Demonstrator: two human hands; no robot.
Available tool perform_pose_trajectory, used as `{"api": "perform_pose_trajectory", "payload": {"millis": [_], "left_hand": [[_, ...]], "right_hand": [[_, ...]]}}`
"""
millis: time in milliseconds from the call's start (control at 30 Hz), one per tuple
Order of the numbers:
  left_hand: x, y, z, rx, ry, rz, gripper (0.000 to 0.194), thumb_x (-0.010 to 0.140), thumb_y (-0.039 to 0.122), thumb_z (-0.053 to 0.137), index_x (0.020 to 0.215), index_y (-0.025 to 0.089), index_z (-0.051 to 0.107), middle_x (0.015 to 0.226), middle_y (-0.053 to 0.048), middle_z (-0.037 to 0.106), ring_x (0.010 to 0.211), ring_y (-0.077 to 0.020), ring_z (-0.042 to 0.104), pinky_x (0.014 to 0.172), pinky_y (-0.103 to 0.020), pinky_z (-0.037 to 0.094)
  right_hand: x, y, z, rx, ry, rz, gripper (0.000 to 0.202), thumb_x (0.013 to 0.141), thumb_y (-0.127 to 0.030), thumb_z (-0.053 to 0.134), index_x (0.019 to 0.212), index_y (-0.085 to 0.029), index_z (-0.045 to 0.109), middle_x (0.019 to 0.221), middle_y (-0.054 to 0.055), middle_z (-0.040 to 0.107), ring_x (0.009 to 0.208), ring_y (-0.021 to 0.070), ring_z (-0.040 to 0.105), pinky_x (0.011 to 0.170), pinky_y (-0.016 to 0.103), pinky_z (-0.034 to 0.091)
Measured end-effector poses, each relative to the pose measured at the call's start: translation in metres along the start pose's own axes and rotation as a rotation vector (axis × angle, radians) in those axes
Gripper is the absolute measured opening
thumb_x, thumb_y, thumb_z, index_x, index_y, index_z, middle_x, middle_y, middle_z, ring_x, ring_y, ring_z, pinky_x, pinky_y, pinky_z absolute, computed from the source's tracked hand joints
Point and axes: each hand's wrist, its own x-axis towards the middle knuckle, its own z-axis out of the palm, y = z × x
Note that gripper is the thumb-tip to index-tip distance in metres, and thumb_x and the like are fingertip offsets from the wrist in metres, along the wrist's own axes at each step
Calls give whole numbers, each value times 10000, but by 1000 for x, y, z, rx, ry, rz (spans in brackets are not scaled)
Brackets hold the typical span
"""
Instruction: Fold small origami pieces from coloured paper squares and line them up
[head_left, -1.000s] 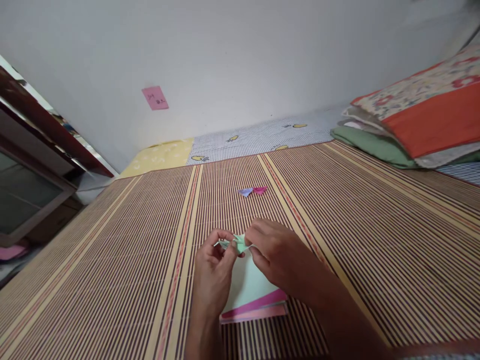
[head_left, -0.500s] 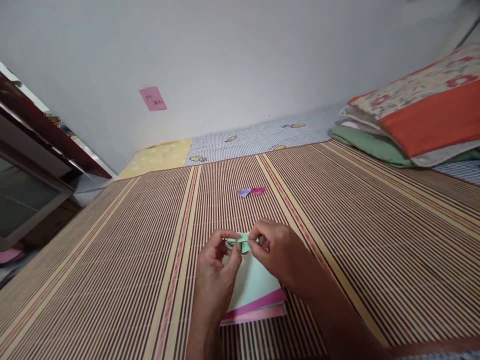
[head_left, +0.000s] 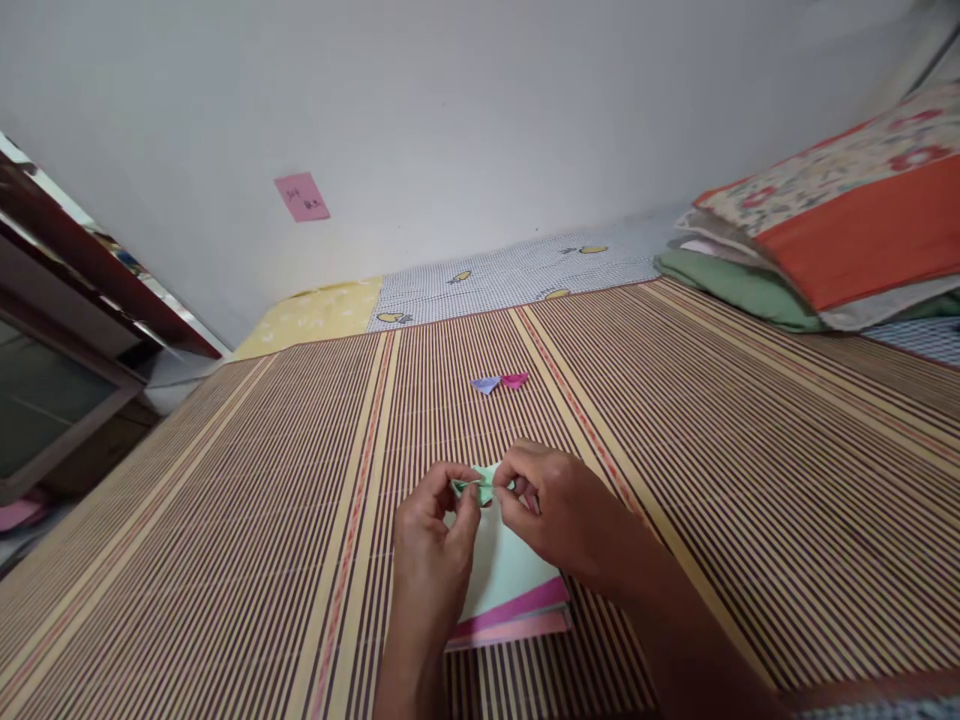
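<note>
A small folded piece of green paper [head_left: 484,484] is pinched between both hands. My left hand [head_left: 439,530] grips its left side with thumb and fingertips. On the other side, my right hand [head_left: 544,500] holds it with thumb and bent index finger. Fingers cover parts of the folds. Beneath the hands lies a stack of coloured paper sheets [head_left: 514,565], pale green on top with magenta and pink edges showing. Farther off on the mat sit a small folded lilac paper piece [head_left: 486,385] and a folded magenta paper piece [head_left: 515,381], side by side.
A striped bamboo mat [head_left: 315,430] covers the bed. Folded bedding [head_left: 840,235] is piled at the right. Along the white wall runs patterned cloth [head_left: 495,270], and a pink note [head_left: 301,197] is stuck above it. A dark-framed cabinet [head_left: 60,380] stands at the left.
Both hands keep hold of the green paper, and my fingertips have shifted slightly on it. The view has moved a little; the other things stay in place.
</note>
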Motion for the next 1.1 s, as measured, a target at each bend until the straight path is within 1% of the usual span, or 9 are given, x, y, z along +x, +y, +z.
{"api": "perform_pose_trajectory", "payload": {"millis": [133,333,433,533,600,733,833,1000,1100], "left_hand": [[1,-3,2,-70,-9,-58,111,853,213,641,962,215,663,789,-8,630,702,-162,553,647,-259,442],[2,-7,6,-210,99,-143,140,810,195,674,950,201,675,703,15,596,650,-152,562,591,-237,432],[1,-7,7,-197,149,-114,139,791,184,680,928,202,694,701,10,613,654,-160,584,599,-245,456],[0,-7,9,-151,174,-75,148,790,180,668,927,214,712,745,-6,657,644,-162,585,609,-259,474],[-1,-7,10,-126,169,-65,161,788,173,661,929,221,723,728,-1,654,628,-163,578,608,-264,478],[-1,-5,11,-104,151,-57,179,781,154,656,929,217,734,712,0,645,636,-168,573,622,-273,480],[-2,0,12,-66,138,-43,191,788,137,639,932,215,737,729,-6,655,642,-168,569,624,-272,473],[-3,4,13,79,92,8,221,811,104,582,938,219,721,759,-16,660,674,-177,566,645,-284,462],[-3,3,15,54,36,33,206,838,125,585,965,223,713,827,-28,676,722,-184,580,698,-302,483]], "right_hand": [[-1,-1,0,19,15,-26,174,825,-10,581,762,-172,588,790,6,597,711,156,555,653,283,390],[-3,-4,5,-13,66,-75,151,853,-44,562,778,-175,572,791,4,593,698,154,557,645,287,372],[-3,-7,10,-71,75,-86,142,855,-53,570,784,-176,570,807,9,590,721,165,564,651,295,368],[-3,-10,15,-145,66,-92,121,841,-55,577,841,-176,579,870,29,601,756,184,568,665,307,380],[-4,-12,17,-193,75,-91,129,822,-57,588,864,-178,575,885,38,609,765,196,566,666,314,385],[-5,-14,17,-262,117,-59,125,798,-77,619,828,-186,564,831,38,622,751,214,569,658,328,384],[-6,-14,15,-300,133,-58,116,793,-74,621,821,-182,589,818,48,635,765,227,577,678,346,394],[-6,-14,12,-298,99,-88,143,810,-40,618,846,-174,655,844,52,650,820,241,584,731,372,408],[-5,-13,10,-293,83,-61,147,844,-36,615,829,-174,664,839,47,644,823,238,579,735,373,406]]}}
